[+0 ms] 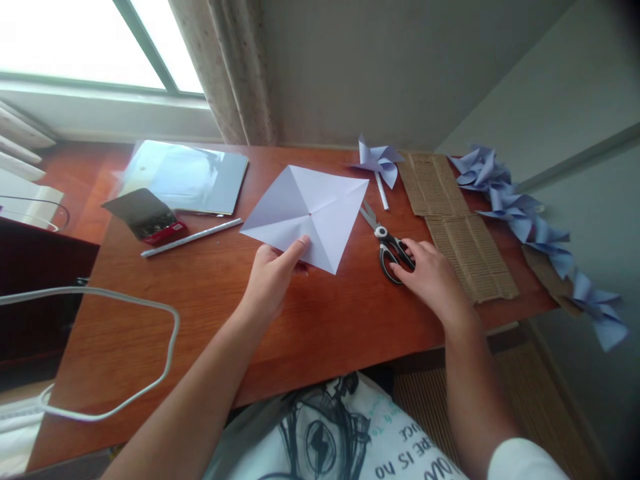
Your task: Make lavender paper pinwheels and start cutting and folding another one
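Note:
A square sheet of pale paper (320,200) with creases from its corners and a small dark spot at its centre is held up over the table. My left hand (273,273) pinches its near edge, thumb on top and fingers underneath. To the right, scissors (381,233) with black and white handles lie with their blades slightly parted, pointing away from me. My right hand (425,270) has its thumb and fingers closed around one handle. A finished paper pinwheel (377,160) on a white stick lies behind the scissors.
Corrugated cardboard (463,233) lies on the table (320,333) at right, with several paper pinwheels (525,213) beyond it. At left are a rolled paper stick (193,238), an opened red box (163,230), a plastic-covered pack (200,177) and a white cable (173,333).

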Tool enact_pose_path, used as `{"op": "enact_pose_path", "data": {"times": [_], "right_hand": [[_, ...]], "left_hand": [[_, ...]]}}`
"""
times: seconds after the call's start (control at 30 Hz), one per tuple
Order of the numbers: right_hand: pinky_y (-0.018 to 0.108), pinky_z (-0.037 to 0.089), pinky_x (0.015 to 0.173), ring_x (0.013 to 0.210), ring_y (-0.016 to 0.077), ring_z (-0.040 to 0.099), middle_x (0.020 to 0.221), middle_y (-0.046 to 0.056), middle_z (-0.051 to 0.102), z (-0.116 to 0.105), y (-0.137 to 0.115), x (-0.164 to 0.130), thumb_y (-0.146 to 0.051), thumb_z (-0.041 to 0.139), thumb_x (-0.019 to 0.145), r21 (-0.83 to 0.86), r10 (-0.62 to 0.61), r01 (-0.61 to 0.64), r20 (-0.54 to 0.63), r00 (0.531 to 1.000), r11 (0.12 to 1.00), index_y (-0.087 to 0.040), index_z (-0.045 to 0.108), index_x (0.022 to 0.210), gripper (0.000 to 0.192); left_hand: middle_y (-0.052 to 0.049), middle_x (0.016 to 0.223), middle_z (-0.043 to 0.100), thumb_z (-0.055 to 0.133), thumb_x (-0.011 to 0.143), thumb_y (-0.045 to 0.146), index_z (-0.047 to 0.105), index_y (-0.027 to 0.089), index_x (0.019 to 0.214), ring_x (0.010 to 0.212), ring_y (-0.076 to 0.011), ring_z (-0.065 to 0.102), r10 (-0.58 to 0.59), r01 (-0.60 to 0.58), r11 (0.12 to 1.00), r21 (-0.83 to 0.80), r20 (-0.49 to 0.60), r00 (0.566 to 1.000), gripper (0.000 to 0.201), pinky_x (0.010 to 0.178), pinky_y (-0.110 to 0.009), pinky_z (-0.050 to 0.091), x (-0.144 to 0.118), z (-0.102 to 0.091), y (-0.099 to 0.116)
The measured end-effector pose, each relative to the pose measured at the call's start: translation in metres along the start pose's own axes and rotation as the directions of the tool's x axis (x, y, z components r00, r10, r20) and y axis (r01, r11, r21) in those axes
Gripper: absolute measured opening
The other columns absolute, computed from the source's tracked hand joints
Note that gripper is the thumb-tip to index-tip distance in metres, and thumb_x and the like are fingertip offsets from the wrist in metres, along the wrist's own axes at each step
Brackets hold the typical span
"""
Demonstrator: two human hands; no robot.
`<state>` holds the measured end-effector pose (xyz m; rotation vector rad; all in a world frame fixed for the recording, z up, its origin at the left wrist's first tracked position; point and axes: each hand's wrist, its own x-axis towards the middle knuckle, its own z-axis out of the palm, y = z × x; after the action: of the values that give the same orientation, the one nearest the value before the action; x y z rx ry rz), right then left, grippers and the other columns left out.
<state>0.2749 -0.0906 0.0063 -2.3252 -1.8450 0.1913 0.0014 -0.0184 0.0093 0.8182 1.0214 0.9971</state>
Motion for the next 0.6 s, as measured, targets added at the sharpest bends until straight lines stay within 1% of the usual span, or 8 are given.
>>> {"op": "enact_pose_path", "data": {"times": [0.1, 0.17, 0.23, 0.3, 0.37, 0.43, 0.5, 0.6], "right_hand": [[0.046, 0.055, 0.079, 0.085, 0.0302, 0.069, 0.096, 0.010, 0.069, -0.003, 0.002, -0.001, -0.033, 0.071, 0.080, 0.117, 0.038, -0.035, -0.024, 0.999, 0.993, -0.019, 0.070, 0.117, 0.040], [0.045, 0.057, 0.082, 0.088, 0.0279, 0.070, 0.100, 0.009, 0.070, -0.005, 0.005, -0.007, -0.036, 0.074, 0.078, 0.370, 0.091, -0.081, -0.009, 0.996, 0.925, -0.020, 0.069, 0.121, 0.046], [0.045, 0.057, 0.089, 0.098, 0.0271, 0.070, 0.108, 0.010, 0.071, -0.007, 0.005, -0.015, -0.038, 0.078, 0.077, 0.681, 0.150, -0.160, 0.074, 0.986, 0.715, -0.021, 0.066, 0.127, 0.054], [0.043, 0.055, 0.094, 0.109, 0.0260, 0.068, 0.115, 0.009, 0.072, -0.011, 0.000, -0.026, -0.037, 0.082, 0.076, 0.858, 0.128, -0.222, 0.184, 0.975, 0.462, -0.024, 0.063, 0.129, 0.058], [0.040, 0.055, 0.090, 0.102, 0.0231, 0.067, 0.108, 0.006, 0.073, -0.015, -0.009, -0.039, -0.034, 0.086, 0.075, 0.928, 0.087, -0.249, 0.234, 0.968, 0.277, -0.028, 0.063, 0.129, 0.059], [0.036, 0.055, 0.082, 0.088, 0.0200, 0.066, 0.097, 0.002, 0.069, -0.019, -0.021, -0.050, -0.036, 0.086, 0.076, 0.951, 0.025, -0.263, 0.262, 0.965, 0.161, -0.031, 0.061, 0.133, 0.062], [0.036, 0.055, 0.074, 0.082, 0.0208, 0.065, 0.092, 0.003, 0.065, -0.021, -0.032, -0.059, -0.046, 0.078, 0.084, 0.947, -0.044, -0.310, 0.314, 0.948, 0.080, -0.028, 0.060, 0.132, 0.054], [0.033, 0.052, 0.063, 0.074, 0.0203, 0.065, 0.086, 0.003, 0.063, -0.021, -0.046, -0.067, -0.049, 0.067, 0.092, 0.909, -0.077, -0.413, 0.416, 0.906, 0.047, -0.025, 0.061, 0.125, 0.041]], "left_hand": [[-0.002, 0.068, 0.066, 0.080, 0.077, 0.040, 0.069, 0.013, 0.079, 0.057, -0.0120, 0.058, 0.030, -0.030, 1.000, -0.001, -0.001, 1.000, 0.029, 0.052, -0.021, 0.046, 0.000, 0.000, 0.001], [-0.002, 0.066, 0.066, 0.080, 0.077, 0.040, 0.068, 0.013, 0.076, 0.056, -0.0122, 0.058, 0.047, -0.047, 0.999, -0.009, -0.012, 0.999, 0.029, 0.052, -0.022, 0.045, -0.001, 0.000, 0.002], [-0.002, 0.066, 0.066, 0.079, 0.077, 0.040, 0.069, 0.014, 0.076, 0.056, -0.0122, 0.057, 0.056, -0.057, 0.998, -0.024, -0.030, 0.998, 0.029, 0.052, -0.022, 0.045, -0.002, 0.000, 0.003], [-0.002, 0.066, 0.066, 0.080, 0.076, 0.040, 0.069, 0.014, 0.076, 0.056, -0.0124, 0.057, 0.061, -0.063, 0.997, -0.037, -0.045, 0.997, 0.029, 0.052, -0.023, 0.045, -0.003, 0.000, 0.004], [-0.002, 0.065, 0.066, 0.080, 0.076, 0.041, 0.068, 0.014, 0.075, 0.056, -0.0129, 0.057, 0.070, -0.072, 0.997, -0.040, -0.054, 0.996, 0.029, 0.052, -0.023, 0.045, -0.004, 0.000, 0.005], [-0.002, 0.064, 0.065, 0.079, 0.076, 0.042, 0.068, 0.014, 0.073, 0.056, -0.0134, 0.058, 0.086, -0.087, 0.996, -0.029, -0.057, 0.995, 0.030, 0.052, -0.024, 0.045, -0.005, 0.000, 0.006], [-0.002, 0.063, 0.065, 0.079, 0.077, 0.042, 0.068, 0.015, 0.072, 0.057, -0.0138, 0.058, 0.100, -0.101, 0.995, -0.017, -0.057, 0.993, 0.030, 0.053, -0.024, 0.045, -0.005, 0.000, 0.006], [-0.002, 0.062, 0.065, 0.078, 0.079, 0.041, 0.067, 0.015, 0.070, 0.057, -0.0139, 0.058, 0.125, -0.126, 0.992, -0.013, -0.047, 0.991, 0.029, 0.053, -0.024, 0.045, -0.005, -0.001, 0.006]]}}
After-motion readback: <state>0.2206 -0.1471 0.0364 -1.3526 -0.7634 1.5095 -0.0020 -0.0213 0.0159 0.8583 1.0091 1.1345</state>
